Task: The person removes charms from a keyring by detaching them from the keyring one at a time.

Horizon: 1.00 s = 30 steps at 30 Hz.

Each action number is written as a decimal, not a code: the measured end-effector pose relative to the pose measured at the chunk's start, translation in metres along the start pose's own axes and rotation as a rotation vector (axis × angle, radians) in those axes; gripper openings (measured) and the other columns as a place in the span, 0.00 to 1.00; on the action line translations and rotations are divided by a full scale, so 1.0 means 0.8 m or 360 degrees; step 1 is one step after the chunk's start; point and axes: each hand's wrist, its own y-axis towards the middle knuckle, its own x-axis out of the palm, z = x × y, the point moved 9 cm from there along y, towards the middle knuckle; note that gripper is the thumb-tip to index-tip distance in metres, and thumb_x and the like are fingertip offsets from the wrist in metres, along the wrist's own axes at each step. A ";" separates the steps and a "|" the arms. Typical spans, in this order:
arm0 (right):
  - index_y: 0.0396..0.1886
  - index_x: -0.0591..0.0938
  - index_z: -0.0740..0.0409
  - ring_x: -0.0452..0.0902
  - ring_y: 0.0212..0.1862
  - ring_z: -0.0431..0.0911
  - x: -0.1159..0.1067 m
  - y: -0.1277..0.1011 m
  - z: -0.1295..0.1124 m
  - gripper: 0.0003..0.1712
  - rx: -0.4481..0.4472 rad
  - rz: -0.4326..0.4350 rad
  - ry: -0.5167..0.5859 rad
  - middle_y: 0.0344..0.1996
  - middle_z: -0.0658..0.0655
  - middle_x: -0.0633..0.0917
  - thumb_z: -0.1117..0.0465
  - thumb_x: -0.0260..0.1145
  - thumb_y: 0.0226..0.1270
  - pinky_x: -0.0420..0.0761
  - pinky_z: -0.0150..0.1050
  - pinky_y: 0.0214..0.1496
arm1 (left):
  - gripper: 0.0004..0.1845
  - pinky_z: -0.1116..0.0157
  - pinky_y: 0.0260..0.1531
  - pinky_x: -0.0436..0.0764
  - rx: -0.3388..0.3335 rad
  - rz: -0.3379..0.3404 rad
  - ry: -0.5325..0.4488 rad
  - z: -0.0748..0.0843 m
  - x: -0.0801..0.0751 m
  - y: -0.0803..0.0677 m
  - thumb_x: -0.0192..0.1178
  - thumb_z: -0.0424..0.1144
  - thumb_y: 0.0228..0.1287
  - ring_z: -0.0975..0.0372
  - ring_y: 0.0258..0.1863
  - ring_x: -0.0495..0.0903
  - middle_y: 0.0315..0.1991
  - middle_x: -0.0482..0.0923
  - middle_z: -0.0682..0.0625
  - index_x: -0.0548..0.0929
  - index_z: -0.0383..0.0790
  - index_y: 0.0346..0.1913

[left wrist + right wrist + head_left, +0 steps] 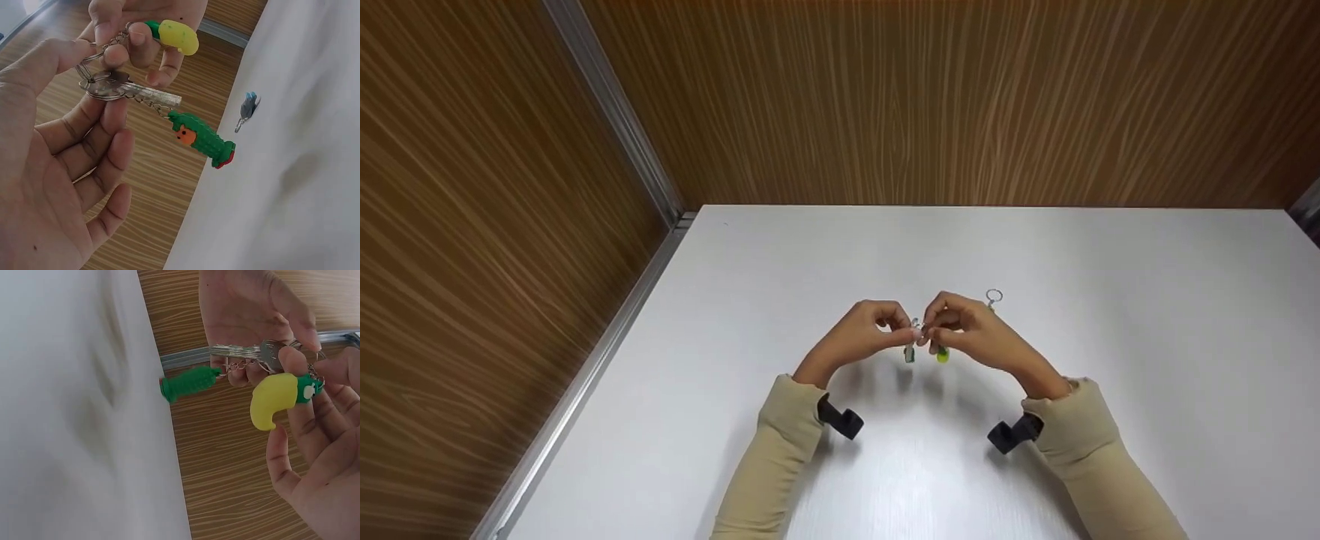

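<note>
Over the white table my left hand pinches a metal key ring between thumb and fingers. Metal keys hang from that ring, along with a green figure charm with an orange face, on a short chain. Close beside it, my right hand pinches the ring and chain end of another keychain, whose yellow charm has a green top. In the left wrist view the two rings meet between the fingertips; whether they are linked I cannot tell.
Behind my right hand a third keychain lies on the table, its ring showing past the hand. Its grey-blue charm shows in the left wrist view. Wood-grain panels stand along the table's back and left sides.
</note>
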 end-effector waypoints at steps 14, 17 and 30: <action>0.42 0.72 0.73 0.83 0.31 0.40 -0.002 -0.001 0.001 0.07 0.0114 0.0069 0.0078 0.33 0.61 0.86 0.71 0.55 0.69 0.83 0.36 0.37 | 0.10 0.63 0.45 0.79 0.0096 -0.0009 -0.0201 0.009 0.005 0.003 0.61 0.43 0.66 0.65 0.39 0.81 0.41 0.84 0.46 0.81 0.40 0.43; 0.42 0.72 0.72 0.83 0.32 0.40 -0.002 -0.001 0.005 0.07 0.0179 0.0085 0.0125 0.32 0.53 0.86 0.70 0.55 0.70 0.82 0.35 0.40 | 0.09 0.62 0.46 0.78 0.0093 -0.0020 -0.0167 0.008 0.007 0.003 0.61 0.43 0.67 0.66 0.38 0.80 0.40 0.84 0.46 0.83 0.40 0.42; 0.43 0.72 0.68 0.84 0.30 0.41 -0.012 -0.003 0.022 0.06 0.0375 0.0234 0.0160 0.28 0.47 0.86 0.71 0.54 0.67 0.83 0.38 0.42 | 0.15 0.59 0.47 0.78 0.0158 -0.0026 -0.0077 0.012 0.012 0.004 0.68 0.40 0.59 0.67 0.37 0.77 0.39 0.80 0.47 0.77 0.37 0.44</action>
